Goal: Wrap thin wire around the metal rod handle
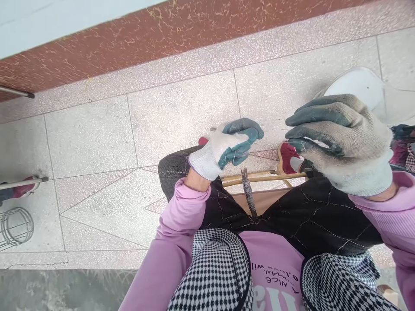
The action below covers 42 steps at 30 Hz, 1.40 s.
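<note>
My left hand [238, 144], in a white glove with a blue-green coated palm, is closed with its fingers curled in. Fine pale strands of thin wire show at its fingers. Across from it, apart, my right hand [343, 138] wears a dirtier glove of the same sort. Its fingers are bent and its thumb presses toward them; faint strands stick out at the fingertips. What lies inside either grip is mostly hidden. Below the hands, a short rod wound with wire [248, 192] stands upright between my knees, touched by neither hand.
A yellowish tube frame [266, 177] lies beneath my legs. To the right is a white round object [359, 86], partly behind my right hand. A wire ring frame [16, 226] stands at far left, near a person's shoe [29, 185]. A red-brown wall base [145, 41] borders the tiled floor [97, 134].
</note>
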Available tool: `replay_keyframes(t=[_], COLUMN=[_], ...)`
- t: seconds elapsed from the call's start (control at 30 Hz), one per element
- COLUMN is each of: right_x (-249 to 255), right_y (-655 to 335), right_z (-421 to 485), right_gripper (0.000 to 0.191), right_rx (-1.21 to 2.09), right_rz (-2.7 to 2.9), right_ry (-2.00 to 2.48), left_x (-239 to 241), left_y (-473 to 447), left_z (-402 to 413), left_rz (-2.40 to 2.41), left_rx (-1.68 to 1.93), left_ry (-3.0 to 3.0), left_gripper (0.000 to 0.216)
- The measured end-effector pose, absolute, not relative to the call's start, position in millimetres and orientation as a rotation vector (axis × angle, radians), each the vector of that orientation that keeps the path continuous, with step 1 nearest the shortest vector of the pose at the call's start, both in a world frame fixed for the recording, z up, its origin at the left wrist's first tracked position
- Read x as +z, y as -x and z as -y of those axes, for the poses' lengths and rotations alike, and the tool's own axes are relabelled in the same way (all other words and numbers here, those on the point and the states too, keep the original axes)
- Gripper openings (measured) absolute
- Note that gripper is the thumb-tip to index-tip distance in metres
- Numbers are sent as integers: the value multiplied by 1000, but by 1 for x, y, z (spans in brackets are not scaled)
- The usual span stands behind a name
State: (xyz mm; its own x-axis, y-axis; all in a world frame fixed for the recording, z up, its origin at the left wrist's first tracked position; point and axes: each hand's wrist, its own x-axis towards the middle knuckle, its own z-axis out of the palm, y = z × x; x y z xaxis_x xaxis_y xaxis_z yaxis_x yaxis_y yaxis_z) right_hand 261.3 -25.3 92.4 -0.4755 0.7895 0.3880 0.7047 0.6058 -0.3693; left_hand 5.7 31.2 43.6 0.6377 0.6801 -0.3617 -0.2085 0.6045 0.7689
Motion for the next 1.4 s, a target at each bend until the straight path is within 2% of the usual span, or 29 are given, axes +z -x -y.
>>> replay_keyframes(t=[0.27, 0.43, 0.47, 0.57, 0.63, 0.93, 1.07, 1.2, 1.4], right_x=[91, 85, 83, 76, 74, 82, 83, 85, 89], right_y=[-255, -257, -258, -259, -260, -260, -261, -254, -254], right_z=[29, 31, 31, 30, 29, 35, 36, 33, 29], right_gripper=[20, 54, 54, 29, 19, 31, 28, 26, 22], right_rx=[465, 294, 241, 158, 151, 331, 481, 614, 610], right_rz=[2206, 2228, 2265, 2361, 2375, 2371, 2371, 2283, 2245], right_ry=[1211, 1129, 1126, 1192, 1180, 1253, 1199, 1134, 1147], left_x=[40, 37, 37, 35, 34, 28, 23, 18, 16], left_y=[-7, -7, -7, -7, -7, -6, -6, -5, -7], left_z=[-30, -33, -34, -34, -33, -34, -34, -28, -26], left_rz=[-799, -829, -858, -876, -842, -844, -877, -754, -655], left_rx=[549, 638, 635, 631, 625, 612, 611, 598, 517], left_ry=[-819, -785, -777, -778, -800, -757, -827, -822, -678], left_gripper=[34, 35, 35, 32, 32, 25, 20, 29, 28])
